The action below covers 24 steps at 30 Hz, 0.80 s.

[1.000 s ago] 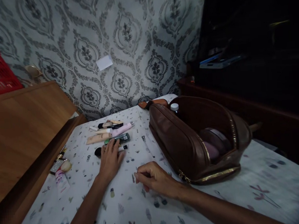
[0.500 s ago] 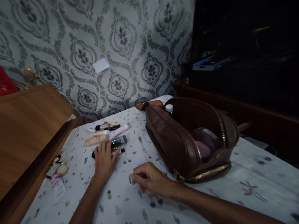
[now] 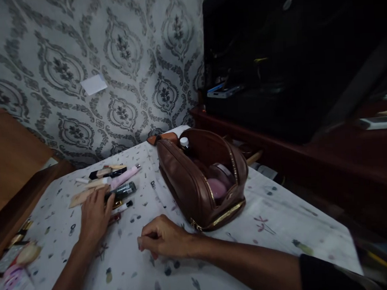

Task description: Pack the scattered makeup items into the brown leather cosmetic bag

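Neither hand has shifted much: left hand [image 3: 94, 214] still lies flat and released, thumb against the dark tube [image 3: 122, 191] at its 1 o'clock. Right hand [image 3: 163, 239] rests loosely clenched on the tablecloth [image 3: 276, 218], with the unzipped brown pouch [image 3: 189, 184] at its 1 o'clock.

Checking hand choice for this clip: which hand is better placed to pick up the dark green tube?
Left, probably. The left hand lies open on the cloth with its fingertips at the dark green tube. The right hand rests curled, nearer the brown bag, apart from the tube.
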### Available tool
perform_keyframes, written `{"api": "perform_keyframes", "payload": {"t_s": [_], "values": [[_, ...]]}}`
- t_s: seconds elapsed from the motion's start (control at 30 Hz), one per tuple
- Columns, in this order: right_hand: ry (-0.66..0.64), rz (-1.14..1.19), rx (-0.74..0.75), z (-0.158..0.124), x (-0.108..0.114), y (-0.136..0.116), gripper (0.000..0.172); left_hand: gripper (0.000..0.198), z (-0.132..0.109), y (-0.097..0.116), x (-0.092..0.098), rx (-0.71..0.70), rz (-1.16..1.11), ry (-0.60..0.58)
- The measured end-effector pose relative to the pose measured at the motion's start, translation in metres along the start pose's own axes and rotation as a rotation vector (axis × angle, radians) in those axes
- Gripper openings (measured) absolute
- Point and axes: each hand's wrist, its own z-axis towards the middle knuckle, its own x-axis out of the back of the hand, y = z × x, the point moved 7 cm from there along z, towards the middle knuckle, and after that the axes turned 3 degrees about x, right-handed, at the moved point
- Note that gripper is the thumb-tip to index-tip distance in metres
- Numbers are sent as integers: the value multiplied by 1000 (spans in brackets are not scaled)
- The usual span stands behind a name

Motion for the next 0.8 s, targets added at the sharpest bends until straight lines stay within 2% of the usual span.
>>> {"api": "perform_keyframes", "payload": {"t_s": [0.17,0.27,0.47,0.63,0.8], "values": [[3,-25,7,0,1,-1,21,44,39,-10,-15,-45,75,-74],[9,-18,9,0,2,-3,21,42,67,-17,-29,-14,131,-162],[9,16,2,2,1,1,22,37,114,-23,-56,30,222,-267],[-12,31,-28,3,-2,4,26,40,135,-23,-79,31,272,-368],[-14,13,-23,0,0,-1,28,39,145,-18,-97,-38,250,-495]]}}
